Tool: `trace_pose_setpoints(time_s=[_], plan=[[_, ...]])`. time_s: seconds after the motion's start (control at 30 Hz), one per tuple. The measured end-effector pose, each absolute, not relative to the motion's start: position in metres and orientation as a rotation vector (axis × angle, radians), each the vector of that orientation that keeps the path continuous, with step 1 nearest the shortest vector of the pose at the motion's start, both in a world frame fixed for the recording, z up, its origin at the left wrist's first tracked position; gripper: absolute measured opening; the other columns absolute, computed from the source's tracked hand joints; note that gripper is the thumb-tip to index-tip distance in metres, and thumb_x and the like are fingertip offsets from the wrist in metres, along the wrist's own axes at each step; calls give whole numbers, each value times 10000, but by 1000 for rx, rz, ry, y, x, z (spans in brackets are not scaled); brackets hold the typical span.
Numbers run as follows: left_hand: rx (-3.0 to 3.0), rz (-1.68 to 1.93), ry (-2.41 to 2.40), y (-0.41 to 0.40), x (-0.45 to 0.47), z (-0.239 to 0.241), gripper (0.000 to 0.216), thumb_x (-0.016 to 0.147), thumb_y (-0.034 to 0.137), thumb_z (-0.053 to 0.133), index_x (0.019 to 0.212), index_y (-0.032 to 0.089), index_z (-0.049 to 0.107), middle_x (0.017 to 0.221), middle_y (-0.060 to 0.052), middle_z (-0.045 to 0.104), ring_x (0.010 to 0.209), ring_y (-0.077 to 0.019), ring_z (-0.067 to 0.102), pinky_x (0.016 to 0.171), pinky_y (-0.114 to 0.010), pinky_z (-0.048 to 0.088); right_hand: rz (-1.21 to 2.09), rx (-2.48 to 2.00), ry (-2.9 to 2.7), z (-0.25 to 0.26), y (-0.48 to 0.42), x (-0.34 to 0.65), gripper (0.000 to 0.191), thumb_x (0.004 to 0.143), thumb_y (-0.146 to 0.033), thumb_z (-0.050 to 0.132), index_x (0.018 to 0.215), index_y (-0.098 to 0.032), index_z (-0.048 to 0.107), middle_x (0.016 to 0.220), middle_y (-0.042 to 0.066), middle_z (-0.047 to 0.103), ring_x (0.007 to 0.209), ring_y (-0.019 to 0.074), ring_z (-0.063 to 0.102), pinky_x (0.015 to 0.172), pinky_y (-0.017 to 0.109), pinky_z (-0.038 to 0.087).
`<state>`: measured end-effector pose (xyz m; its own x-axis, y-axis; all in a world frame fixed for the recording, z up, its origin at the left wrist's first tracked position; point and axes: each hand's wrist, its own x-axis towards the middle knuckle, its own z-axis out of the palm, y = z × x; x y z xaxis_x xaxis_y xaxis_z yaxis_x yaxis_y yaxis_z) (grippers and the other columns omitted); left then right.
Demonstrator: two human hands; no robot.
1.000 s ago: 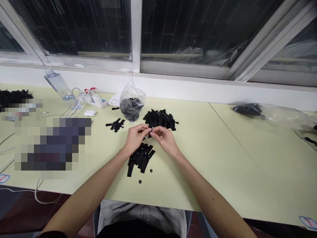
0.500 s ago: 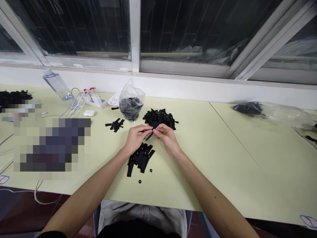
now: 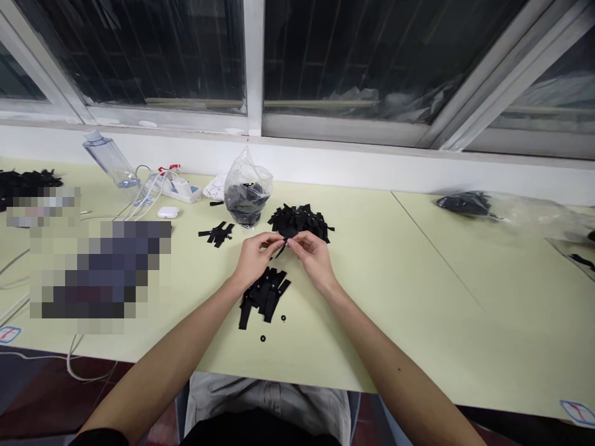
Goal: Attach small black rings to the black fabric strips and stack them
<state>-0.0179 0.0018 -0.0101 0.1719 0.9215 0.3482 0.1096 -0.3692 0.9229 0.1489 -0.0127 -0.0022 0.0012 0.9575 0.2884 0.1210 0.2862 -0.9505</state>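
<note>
My left hand [image 3: 257,256] and my right hand [image 3: 311,253] meet over the table, fingertips pinched on one black fabric strip [image 3: 280,250]. Its lower end hangs between them; the part under the fingertips is hidden. Behind the fingers lies a large heap of black strips [image 3: 302,220]. Nearer to me, below my left hand, a smaller pile of black strips [image 3: 267,297] shows small shiny fittings. Two small black rings, one ring [image 3: 283,318] and another ring [image 3: 263,339], lie in front of that pile. A few strips [image 3: 217,233] rest to the left.
A clear plastic bag [image 3: 248,198] with black pieces stands behind the heap. To the left are a bottle [image 3: 111,161], a power strip [image 3: 179,188] with cables, a white case [image 3: 168,212] and a blurred-out dark object [image 3: 106,272]. Another plastic bag [image 3: 469,202] lies far right.
Both hands stay pinched on the black strip. The strip's hanging end has shifted slightly, and my fingers have moved a little; the piles look the same.
</note>
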Motion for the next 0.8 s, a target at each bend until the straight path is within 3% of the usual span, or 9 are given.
trace_pose_setpoints(time_s=[0.23,0.5,0.8], plan=[[1612,1297,1015,2,-19,-9,280,884,419,632,990,175,720,963,-72,734,879,-197,675,815,-324,539,468,-1134,-1641,11,-27,148,171,926,-357,581,892,-223,681,841,54,650,677,170,538,637,332,438],[1640,1264,972,2,-18,-10,284,885,426,627,978,176,725,1023,-82,730,914,-203,675,826,-327,540,435,-1142,-1733,6,-26,147,179,947,-316,534,914,-226,686,926,67,675,717,186,578,615,334,450],[1626,1262,982,4,-20,-13,240,863,401,658,905,177,733,919,-66,737,877,-199,674,811,-325,531,454,-1123,-1760,4,-24,149,175,948,-316,529,916,-230,678,942,69,675,694,183,569,602,333,446]])
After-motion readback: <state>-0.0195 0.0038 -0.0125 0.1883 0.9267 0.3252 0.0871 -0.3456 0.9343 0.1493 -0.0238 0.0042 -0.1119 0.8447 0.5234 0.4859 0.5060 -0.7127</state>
